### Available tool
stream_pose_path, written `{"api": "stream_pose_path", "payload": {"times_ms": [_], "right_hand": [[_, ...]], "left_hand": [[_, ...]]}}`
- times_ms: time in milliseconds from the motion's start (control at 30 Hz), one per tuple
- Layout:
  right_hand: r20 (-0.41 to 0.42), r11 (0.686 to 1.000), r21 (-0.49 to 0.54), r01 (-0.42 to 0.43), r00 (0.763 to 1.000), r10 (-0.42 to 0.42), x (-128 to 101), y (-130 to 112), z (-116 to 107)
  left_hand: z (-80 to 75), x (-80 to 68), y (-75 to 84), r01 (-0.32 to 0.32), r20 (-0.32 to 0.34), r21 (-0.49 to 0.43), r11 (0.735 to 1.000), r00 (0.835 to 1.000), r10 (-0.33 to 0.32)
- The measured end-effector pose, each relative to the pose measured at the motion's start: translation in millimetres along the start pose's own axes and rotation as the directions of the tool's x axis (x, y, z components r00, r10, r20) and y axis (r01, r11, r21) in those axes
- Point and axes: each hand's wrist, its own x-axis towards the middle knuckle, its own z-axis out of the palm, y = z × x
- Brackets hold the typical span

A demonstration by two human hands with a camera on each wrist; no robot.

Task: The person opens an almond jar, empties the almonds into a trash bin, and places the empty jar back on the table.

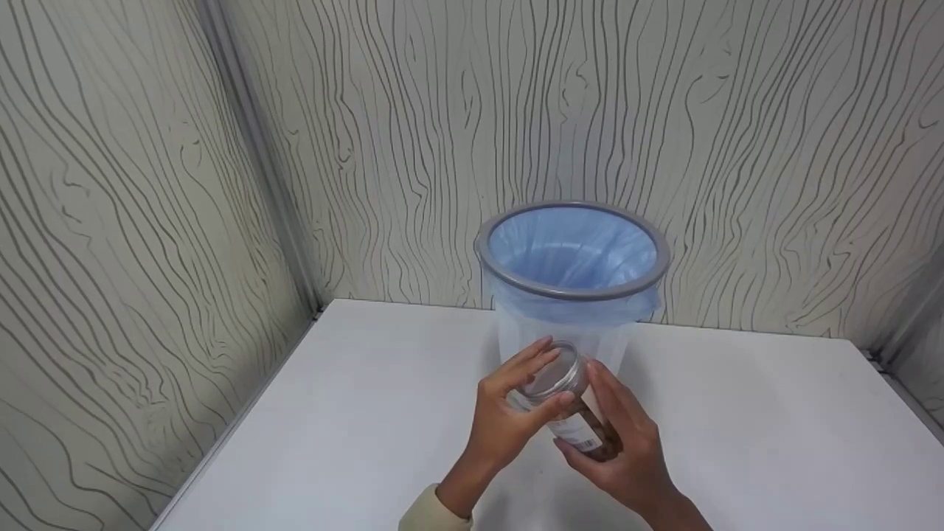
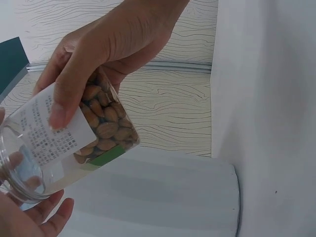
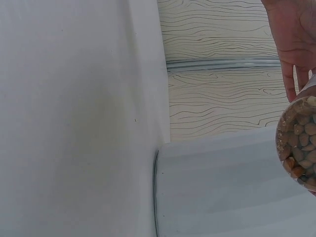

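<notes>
White table (image 1: 354, 413), wood-grain walls (image 1: 147, 221), lined bin (image 1: 574, 291), nut jar (image 1: 568, 409)

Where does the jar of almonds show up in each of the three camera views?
Head view: the jar sits low in the middle, held between the left hand and the right hand, in front of the bin.
Left wrist view: at the left edge, tilted.
Right wrist view: only its nut-filled bottom, at the right edge.
Shared landmark: the wood-grain wall.

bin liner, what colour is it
The bin liner is light blue, held under a grey rim. It shows best in the head view.
</notes>
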Motion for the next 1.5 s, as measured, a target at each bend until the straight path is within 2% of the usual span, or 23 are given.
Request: {"api": "stream_pose_path", "payload": {"times_ms": [233, 467, 767, 1033, 1500], "right_hand": [[0.01, 0.999, 0.021, -0.025, 1.0, 0.024, -2, 1, 0], [0.008, 0.998, 0.044, -0.034, 0.999, 0.034, 5, -10, -3], [0.007, 0.998, 0.055, -0.037, 0.999, 0.037, 7, -14, -3], [0.022, 0.997, 0.058, -0.05, 0.999, 0.049, 4, -9, -3], [0.009, 0.999, 0.033, -0.027, 1.0, 0.027, 3, -8, -2]], "left_hand": [[-6.9, 1.8, -6.2, -0.015, 0.063, -0.066, 0.998, 0.998, 0.019], [-12.3, 2.9, -14.7, -0.079, 0.102, -0.09, 0.993, 0.991, 0.088], [-13.6, 2.9, -17.5, -0.101, 0.137, -0.139, 0.985, 0.983, 0.121], [-13.2, 2.3, -17.0, -0.082, 0.137, -0.149, 0.985, 0.985, 0.102], [-11.1, 2.5, -14.0, -0.105, 0.105, -0.093, 0.99, 0.988, 0.114]]}}
